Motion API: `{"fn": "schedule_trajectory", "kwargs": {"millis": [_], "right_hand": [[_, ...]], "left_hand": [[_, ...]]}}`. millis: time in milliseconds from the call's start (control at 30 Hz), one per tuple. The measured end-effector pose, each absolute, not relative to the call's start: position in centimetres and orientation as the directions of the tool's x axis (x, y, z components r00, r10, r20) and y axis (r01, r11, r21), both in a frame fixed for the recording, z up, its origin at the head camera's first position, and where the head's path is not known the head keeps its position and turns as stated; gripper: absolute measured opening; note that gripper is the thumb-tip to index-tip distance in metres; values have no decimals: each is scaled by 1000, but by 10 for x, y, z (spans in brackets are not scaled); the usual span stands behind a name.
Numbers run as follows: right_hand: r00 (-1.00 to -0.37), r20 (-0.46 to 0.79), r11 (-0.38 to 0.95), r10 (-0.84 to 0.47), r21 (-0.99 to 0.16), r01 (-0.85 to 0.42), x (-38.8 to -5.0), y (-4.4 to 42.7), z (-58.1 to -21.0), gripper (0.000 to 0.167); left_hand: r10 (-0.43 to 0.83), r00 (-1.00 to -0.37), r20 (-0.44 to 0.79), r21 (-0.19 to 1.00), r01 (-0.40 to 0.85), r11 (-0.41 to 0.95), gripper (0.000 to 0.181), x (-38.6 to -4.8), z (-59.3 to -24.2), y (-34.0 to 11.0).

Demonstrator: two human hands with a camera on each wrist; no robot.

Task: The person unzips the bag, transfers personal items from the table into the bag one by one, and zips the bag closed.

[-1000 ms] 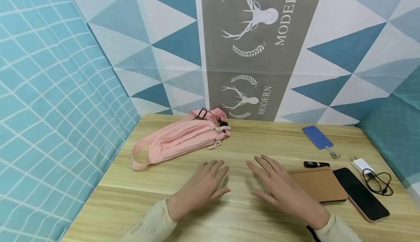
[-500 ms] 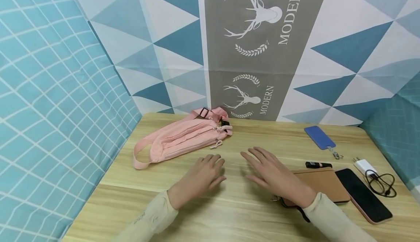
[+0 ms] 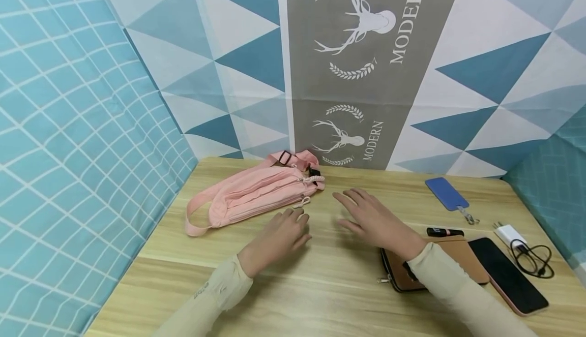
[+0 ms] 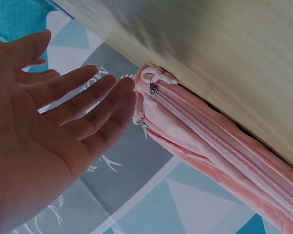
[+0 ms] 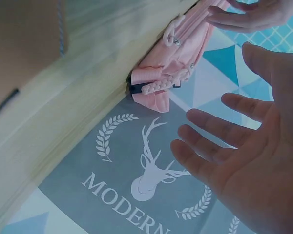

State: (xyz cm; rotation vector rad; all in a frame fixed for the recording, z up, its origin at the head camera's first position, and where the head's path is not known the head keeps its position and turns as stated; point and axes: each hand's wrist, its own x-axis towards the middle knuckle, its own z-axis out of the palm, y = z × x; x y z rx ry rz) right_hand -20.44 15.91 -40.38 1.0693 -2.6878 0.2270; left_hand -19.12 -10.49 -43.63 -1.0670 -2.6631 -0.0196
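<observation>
A pink waist bag (image 3: 258, 194) lies closed near the back left of the table, its strap looped at the left. Just in front of its right end, my left hand (image 3: 276, 240) hovers with relaxed fingers, holding nothing. In the left wrist view the fingers of that hand (image 4: 63, 112) are beside the bag's zipper (image 4: 224, 144). To the right of the bag, my right hand (image 3: 375, 222) hangs over the wood with its fingers spread, also holding nothing. The right wrist view shows this hand (image 5: 254, 141) apart from the bag (image 5: 185, 48).
At the right are a brown case (image 3: 458, 261), a black phone (image 3: 508, 276), a small black tube (image 3: 444, 232), a white charger (image 3: 510, 234) with a black cable (image 3: 533, 261), and a blue card holder (image 3: 446, 193). A patterned cloth (image 3: 348, 83) stands behind the table.
Both hands have moved forward toward the back of the table, and the right one also slightly left. More of the brown case's left end shows. The bag has stayed put.
</observation>
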Motion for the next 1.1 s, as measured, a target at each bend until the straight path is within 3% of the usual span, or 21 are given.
{"fn": "schedule_trajectory", "kwargs": {"millis": [667,900,1100], "right_hand": [[-648,257,652,-717,-80,-754,-278,114,-434,49],[-699,200,685,-687,-144,-714,-290,102,-444,47],[-702,255,699,-665,-116,-705,-289,100,-448,37]], "left_hand": [[619,-763,186,-1,630,776,45,-223,-439,-92],[591,-801,97,5,594,805,41,-233,-446,-83],[580,-809,91,-2,583,813,38,-232,-447,-82]]}}
